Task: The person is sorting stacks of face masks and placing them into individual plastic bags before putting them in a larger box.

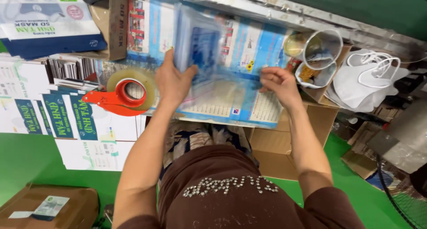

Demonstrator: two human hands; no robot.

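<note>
A clear plastic bag (200, 46) with blue contents sits at upper centre of the frame, on a printed sheet covering the counter (249, 100). The left hand (171, 80) has a firm grip on its lower left edge; the right hand (278, 84) pinches its lower right corner. A red tape dispenser (122, 98) lies just left.

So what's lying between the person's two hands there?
In the head view, between the left hand and right hand lies the lower part of a clear plastic bag, resting on a printed blue poster sheet.
</note>
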